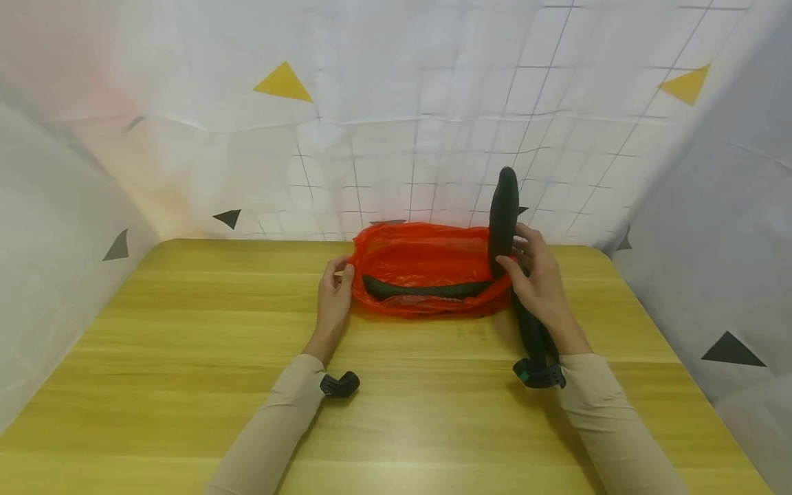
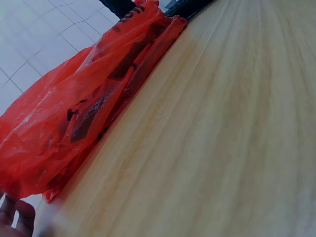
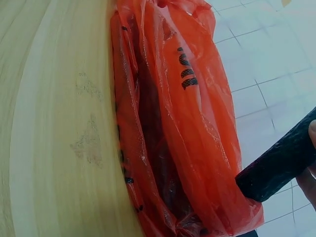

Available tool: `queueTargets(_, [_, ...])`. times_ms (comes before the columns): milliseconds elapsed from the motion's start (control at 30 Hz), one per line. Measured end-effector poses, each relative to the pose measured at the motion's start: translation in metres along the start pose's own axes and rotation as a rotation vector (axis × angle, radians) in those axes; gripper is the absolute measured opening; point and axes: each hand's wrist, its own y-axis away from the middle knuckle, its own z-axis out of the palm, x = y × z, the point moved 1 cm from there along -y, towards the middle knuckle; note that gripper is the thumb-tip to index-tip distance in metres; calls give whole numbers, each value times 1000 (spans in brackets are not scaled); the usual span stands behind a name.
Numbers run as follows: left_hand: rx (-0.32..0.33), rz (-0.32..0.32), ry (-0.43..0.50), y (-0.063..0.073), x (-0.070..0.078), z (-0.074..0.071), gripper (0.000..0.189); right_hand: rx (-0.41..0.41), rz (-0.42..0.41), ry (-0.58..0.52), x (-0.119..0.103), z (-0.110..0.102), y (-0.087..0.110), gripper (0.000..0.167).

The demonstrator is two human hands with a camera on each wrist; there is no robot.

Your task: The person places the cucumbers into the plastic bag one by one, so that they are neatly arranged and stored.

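Your left sleeve (image 1: 272,426) comes in from the near edge of the desk (image 1: 185,385), with a small black wrist camera (image 1: 339,385) at its cuff. Beyond it, your left hand (image 1: 336,292) pinches the left end of a red plastic bag (image 1: 427,234) between thumb and bent fingers. The bag lies lengthwise along the far edge of the desk, a little right of that edge's middle, its mouth gaping upward. Inside, one dark green cucumber (image 1: 427,290) lies on its side along the near wall of the bag, running nearly from end to end. At the bag's right end, your right hand (image 1: 540,278) grips a second cucumber (image 1: 504,213), thumb on the near side and fingers behind; it stands nearly upright, its lower end at the bag's mouth. Under your right wrist, more dark cucumbers (image 1: 527,326) lie on the desk toward the right edge, partly covered, so you cannot tell their number. Another black wrist camera (image 1: 540,375) sits at your right cuff, and your right sleeve (image 1: 612,419) runs back to the near edge.
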Motion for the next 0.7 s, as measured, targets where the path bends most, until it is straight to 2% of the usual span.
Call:
queueTargets(333, [0, -14, -5, 0, 0, 0, 32, -53, -75, -65, -3, 5, 0, 63])
queueTargets(567, [-5, -16, -3, 0, 1, 0, 33, -50, -158, -16, -3, 11, 0, 63])
queueTargets(700, [-4, -13, -2, 0, 1, 0, 33, -80, -160, 12, -3, 14, -1, 59])
